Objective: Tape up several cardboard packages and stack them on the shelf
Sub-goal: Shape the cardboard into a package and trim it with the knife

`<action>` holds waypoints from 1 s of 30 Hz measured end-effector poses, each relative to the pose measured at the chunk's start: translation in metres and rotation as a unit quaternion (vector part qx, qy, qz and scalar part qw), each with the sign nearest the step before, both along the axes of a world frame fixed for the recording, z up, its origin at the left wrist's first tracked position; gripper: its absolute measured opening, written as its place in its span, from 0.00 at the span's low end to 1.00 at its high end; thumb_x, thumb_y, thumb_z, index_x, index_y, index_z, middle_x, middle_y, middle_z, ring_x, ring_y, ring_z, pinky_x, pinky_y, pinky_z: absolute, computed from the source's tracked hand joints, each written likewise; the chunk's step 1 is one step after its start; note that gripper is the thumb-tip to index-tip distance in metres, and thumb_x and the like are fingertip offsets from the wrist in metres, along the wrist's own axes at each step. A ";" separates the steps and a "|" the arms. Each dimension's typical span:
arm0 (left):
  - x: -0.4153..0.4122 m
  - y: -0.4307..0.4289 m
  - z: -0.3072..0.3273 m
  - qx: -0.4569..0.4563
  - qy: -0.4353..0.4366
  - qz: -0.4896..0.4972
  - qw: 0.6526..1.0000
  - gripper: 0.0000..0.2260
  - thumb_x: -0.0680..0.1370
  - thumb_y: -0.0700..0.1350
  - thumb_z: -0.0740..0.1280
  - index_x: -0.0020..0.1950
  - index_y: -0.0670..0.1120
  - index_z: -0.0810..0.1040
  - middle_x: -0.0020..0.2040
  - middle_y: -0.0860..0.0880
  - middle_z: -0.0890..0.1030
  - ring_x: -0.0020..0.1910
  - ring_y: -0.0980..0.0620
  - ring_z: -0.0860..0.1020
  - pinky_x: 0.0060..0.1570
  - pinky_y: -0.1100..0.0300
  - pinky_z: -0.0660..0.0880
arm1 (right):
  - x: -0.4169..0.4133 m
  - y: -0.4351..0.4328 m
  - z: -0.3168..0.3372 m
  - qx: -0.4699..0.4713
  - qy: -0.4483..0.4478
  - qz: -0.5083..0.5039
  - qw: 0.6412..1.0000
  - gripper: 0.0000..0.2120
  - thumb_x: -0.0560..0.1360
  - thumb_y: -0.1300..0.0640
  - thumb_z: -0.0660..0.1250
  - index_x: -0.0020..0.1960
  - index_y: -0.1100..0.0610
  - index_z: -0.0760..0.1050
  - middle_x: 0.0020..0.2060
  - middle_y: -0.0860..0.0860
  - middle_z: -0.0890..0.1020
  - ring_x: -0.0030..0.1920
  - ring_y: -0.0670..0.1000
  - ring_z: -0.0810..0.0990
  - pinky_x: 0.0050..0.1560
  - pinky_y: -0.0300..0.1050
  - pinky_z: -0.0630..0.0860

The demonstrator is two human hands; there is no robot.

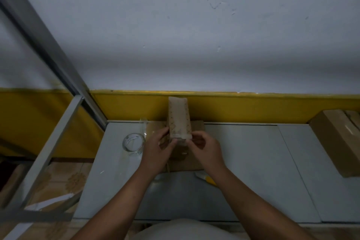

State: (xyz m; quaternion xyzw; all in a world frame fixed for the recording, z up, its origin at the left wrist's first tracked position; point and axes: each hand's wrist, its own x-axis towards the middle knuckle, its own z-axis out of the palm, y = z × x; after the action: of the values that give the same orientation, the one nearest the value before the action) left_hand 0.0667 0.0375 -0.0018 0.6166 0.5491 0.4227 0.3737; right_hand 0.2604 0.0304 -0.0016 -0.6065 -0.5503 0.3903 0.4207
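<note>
A small, narrow cardboard package [178, 118] stands upright at the back of the grey table [243, 161], over a flat sheet of cardboard [187, 163]. My left hand [158, 149] grips the package's lower left side. My right hand [204, 147] pinches its lower right edge, where a strip of clear tape shows across the bottom. A roll of clear tape [134, 144] lies on the table just left of my left hand, with a loose tail of tape rising behind it.
A large brown cardboard box [338, 142] lies at the table's right end. A yellow-handled tool [206, 178] rests near my right forearm. A grey metal shelf frame [56, 128] stands on the left, with tiled floor below. A white and yellow wall is behind.
</note>
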 end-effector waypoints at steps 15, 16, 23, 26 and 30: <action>-0.027 -0.005 -0.014 0.009 0.071 0.019 0.997 0.13 0.77 0.52 0.77 0.59 0.54 0.81 0.56 0.58 0.82 0.58 0.62 0.80 0.53 0.63 0.82 | -0.007 -0.010 -0.017 0.035 -0.074 -0.008 0.997 0.11 0.75 0.55 0.78 0.55 0.50 0.82 0.48 0.42 0.85 0.50 0.38 0.83 0.51 0.33 0.80; -0.028 -0.005 -0.015 0.014 0.090 0.025 0.996 0.10 0.77 0.53 0.77 0.55 0.55 0.81 0.53 0.59 0.82 0.56 0.63 0.80 0.50 0.65 0.82 | -0.008 -0.010 -0.017 0.039 -0.086 -0.006 0.996 0.09 0.75 0.55 0.77 0.53 0.49 0.82 0.47 0.42 0.84 0.49 0.38 0.82 0.49 0.33 0.80; -0.036 0.000 -0.018 0.046 0.134 0.028 0.990 0.04 0.78 0.49 0.76 0.48 0.49 0.88 0.44 0.55 0.86 0.45 0.60 0.82 0.46 0.60 0.82 | -0.007 -0.008 -0.017 0.087 -0.162 0.025 0.983 0.01 0.78 0.60 0.73 0.48 0.55 0.82 0.42 0.49 0.82 0.44 0.46 0.81 0.45 0.45 0.81; -0.036 0.001 -0.017 0.049 0.143 0.025 0.988 0.03 0.79 0.48 0.75 0.48 0.49 0.87 0.43 0.55 0.85 0.44 0.62 0.80 0.46 0.59 0.81 | -0.010 -0.007 -0.018 0.096 -0.170 0.027 0.980 0.02 0.79 0.60 0.72 0.49 0.55 0.80 0.43 0.49 0.81 0.43 0.47 0.79 0.44 0.47 0.80; -0.039 0.003 -0.013 0.059 0.151 0.000 0.987 0.06 0.79 0.52 0.75 0.50 0.50 0.85 0.45 0.56 0.83 0.47 0.60 0.80 0.46 0.58 0.82 | -0.007 -0.005 -0.018 0.086 -0.145 0.030 0.985 0.03 0.78 0.58 0.74 0.51 0.56 0.82 0.44 0.49 0.83 0.45 0.44 0.81 0.47 0.41 0.81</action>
State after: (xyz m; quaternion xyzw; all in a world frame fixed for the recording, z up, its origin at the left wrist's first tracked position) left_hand 0.0276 0.0403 -0.0144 0.6943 0.5734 0.3566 0.2491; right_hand 0.2536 0.0259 -0.0198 -0.6014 -0.6548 0.2623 0.3752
